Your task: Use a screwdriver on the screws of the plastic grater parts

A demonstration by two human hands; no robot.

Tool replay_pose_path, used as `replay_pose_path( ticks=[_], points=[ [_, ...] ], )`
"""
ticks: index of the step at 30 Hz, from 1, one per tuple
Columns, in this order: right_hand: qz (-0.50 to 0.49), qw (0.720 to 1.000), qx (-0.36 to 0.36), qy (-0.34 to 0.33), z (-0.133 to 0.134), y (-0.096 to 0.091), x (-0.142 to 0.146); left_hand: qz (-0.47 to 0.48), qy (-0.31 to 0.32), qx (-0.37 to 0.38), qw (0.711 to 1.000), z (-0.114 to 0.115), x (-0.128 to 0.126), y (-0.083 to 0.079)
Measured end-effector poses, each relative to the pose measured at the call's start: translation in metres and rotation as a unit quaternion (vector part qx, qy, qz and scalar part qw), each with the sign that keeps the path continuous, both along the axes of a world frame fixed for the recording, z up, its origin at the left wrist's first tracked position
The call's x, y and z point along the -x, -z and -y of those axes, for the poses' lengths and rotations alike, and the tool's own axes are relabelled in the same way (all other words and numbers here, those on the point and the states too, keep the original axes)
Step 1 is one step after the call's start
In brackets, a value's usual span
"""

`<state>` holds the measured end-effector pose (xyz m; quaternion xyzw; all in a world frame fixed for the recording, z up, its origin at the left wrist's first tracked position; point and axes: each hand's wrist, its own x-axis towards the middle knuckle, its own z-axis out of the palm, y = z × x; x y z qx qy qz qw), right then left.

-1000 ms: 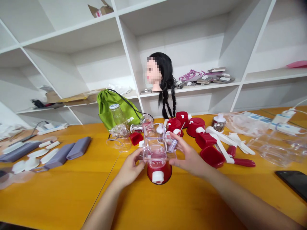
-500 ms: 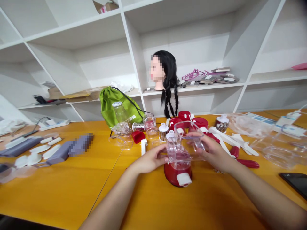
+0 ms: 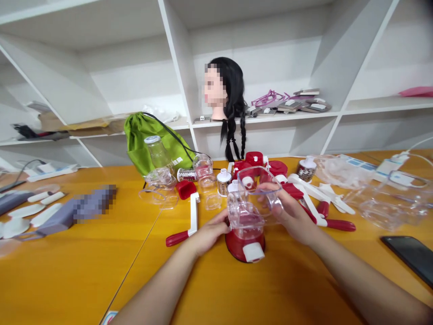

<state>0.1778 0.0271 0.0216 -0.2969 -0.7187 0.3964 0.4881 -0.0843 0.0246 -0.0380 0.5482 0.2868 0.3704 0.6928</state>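
Left hand [image 3: 209, 232], right hand [image 3: 292, 216] — both clasp a clear plastic housing [image 3: 253, 201].

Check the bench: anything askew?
Yes: the clear box in the right hand tilts at an angle over the clear housing on the red base, not seated square. Also odd: a braided mannequin head on the shelf, unlike the parts around it.

The left forearm [image 3: 158, 284] and right forearm [image 3: 365, 280] angle inward, the left hand [image 3: 211, 232] curled low, the right hand [image 3: 291, 216] raised higher.
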Motion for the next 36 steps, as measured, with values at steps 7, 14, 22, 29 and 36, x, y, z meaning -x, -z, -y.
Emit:
replay_pose_path(
  ticks=[7,14,22,29,36],
  points=[
    [-0.031,0.999,0.007,0.039,0.004,0.003,0.011,-0.007,-0.018,-0.003,1.000,0.001,0.002,0.007],
    [-0.094,0.992,0.036,0.071,-0.001,0.015,0.012,-0.021,-0.035,-0.013,0.999,0.004,-0.001,0.005],
    [-0.109,0.990,0.069,0.057,-0.027,0.014,0.024,-0.035,-0.037,-0.026,0.998,0.001,0.003,0.010],
    [-0.094,0.986,0.037,0.134,-0.011,0.007,0.021,-0.044,-0.045,-0.030,0.998,0.001,0.006,0.010],
    [-0.126,0.985,0.083,0.087,-0.011,0.010,0.018,-0.037,-0.041,-0.026,0.998,0.004,0.002,0.001]
  ],
)
